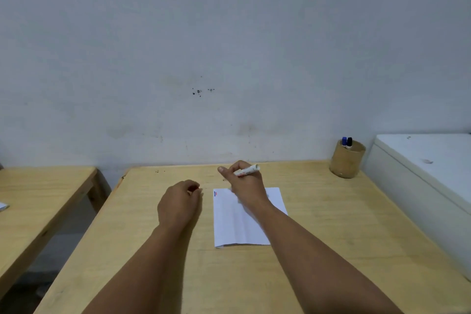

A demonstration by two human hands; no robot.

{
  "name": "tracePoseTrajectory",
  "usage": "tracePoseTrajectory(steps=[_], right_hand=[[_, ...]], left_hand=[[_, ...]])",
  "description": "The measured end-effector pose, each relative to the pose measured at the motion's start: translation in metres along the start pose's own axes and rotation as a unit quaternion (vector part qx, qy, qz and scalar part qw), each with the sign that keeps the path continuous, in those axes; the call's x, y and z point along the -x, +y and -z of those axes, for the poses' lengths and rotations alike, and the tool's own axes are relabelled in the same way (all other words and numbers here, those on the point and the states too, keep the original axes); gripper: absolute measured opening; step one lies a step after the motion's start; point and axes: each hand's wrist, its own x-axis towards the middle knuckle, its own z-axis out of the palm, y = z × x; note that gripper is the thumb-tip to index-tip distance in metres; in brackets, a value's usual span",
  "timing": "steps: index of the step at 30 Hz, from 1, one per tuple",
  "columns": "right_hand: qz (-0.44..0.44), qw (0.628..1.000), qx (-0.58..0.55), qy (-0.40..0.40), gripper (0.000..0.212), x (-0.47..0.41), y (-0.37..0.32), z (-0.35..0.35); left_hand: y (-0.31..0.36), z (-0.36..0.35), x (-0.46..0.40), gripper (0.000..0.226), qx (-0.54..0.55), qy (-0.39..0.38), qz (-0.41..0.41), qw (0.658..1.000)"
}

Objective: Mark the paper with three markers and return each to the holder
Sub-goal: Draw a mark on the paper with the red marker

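A white sheet of paper (237,222) lies on the wooden table (318,224), with short blue and red strokes at its top left corner. My right hand (246,183) rests over the paper's top edge and grips a white marker (248,170) with red lettering, its rear end pointing up and right. My left hand (179,202) sits on the table just left of the paper, fingers curled around a small red cap (195,188). A round wooden holder (346,159) stands at the table's far right corner with a blue-capped marker (344,141) and a black-capped marker (349,142) upright in it.
A plain wall rises behind the table. A white cabinet or chest (423,173) stands against the table's right side, next to the holder. A second wooden table (38,199) stands to the left across a gap.
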Motion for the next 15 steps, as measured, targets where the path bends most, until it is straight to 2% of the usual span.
tracePoseTrajectory(steps=[2,3,5,6,10,12,15], right_hand=[[0.001,0.999,-0.011,-0.033,0.01,0.002,-0.008,0.009],[0.011,0.998,-0.022,-0.052,0.013,0.003,-0.012,0.016],[0.01,0.994,-0.076,-0.072,0.035,0.007,-0.026,0.029],[-0.002,0.991,-0.108,-0.075,0.04,0.009,-0.034,0.034],[-0.035,0.982,-0.174,-0.066,0.042,0.021,-0.052,0.045],[-0.01,0.989,-0.126,-0.075,0.038,0.03,-0.058,0.047],[0.066,0.995,0.025,-0.069,0.026,0.045,-0.062,0.051]], left_hand=[[0.003,0.002,-0.005,0.016,0.023,-0.003,0.023,0.999],[0.008,0.004,-0.008,0.014,0.057,-0.006,0.031,0.998],[0.026,0.013,-0.011,0.011,0.161,-0.019,0.05,0.986],[0.037,0.019,-0.011,0.01,0.206,-0.027,0.052,0.977],[0.076,0.041,-0.003,0.01,0.32,-0.043,0.041,0.945],[0.091,0.049,0.003,0.011,0.346,-0.042,0.037,0.937],[0.11,0.056,0.012,0.013,0.364,-0.034,0.036,0.93]])
